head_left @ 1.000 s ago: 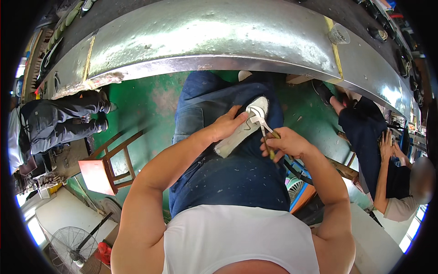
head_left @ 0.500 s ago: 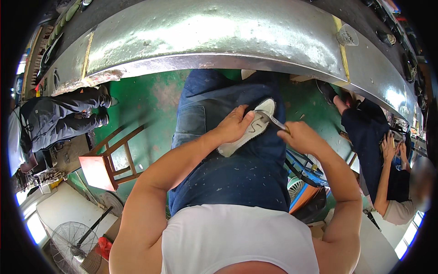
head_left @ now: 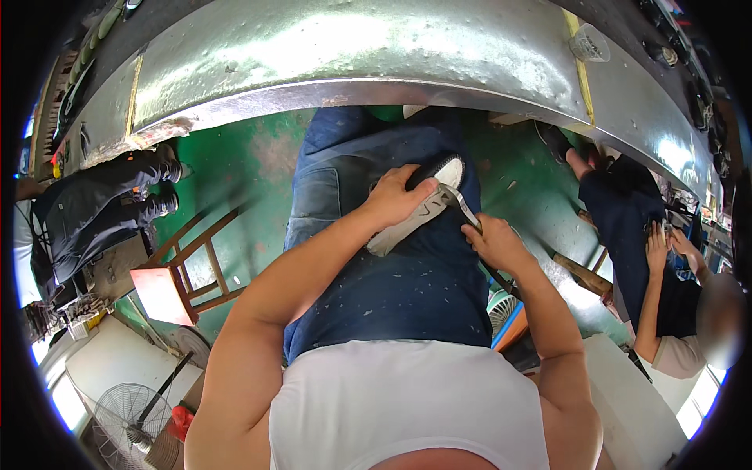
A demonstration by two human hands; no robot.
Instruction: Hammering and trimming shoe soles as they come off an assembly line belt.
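Observation:
A shoe (head_left: 409, 227) lies slantwise on my lap, its pale sole side up and some black upper showing at the far end. Around its left side and middle, my left hand (head_left: 398, 197) is closed, thumb pressing on the sole. My right hand (head_left: 497, 243) is closed around the handle end of a curved metal hand tool, which looks like pincers (head_left: 464, 207). The head of this tool touches the shoe's right edge, close to my left thumb. Its jaws are too small to make out.
A metal-topped bench (head_left: 352, 55) runs across the front, with a clear plastic cup (head_left: 589, 43) on it. A wooden stool (head_left: 164, 294) stands left, a fan (head_left: 129, 423) behind it. People sit or stand at both sides, one person's hand (head_left: 656, 249) at right.
My right hand and the pincers have come slightly nearer to me. The shoe has tilted, so more of its black upper shows. My left hand stays on it.

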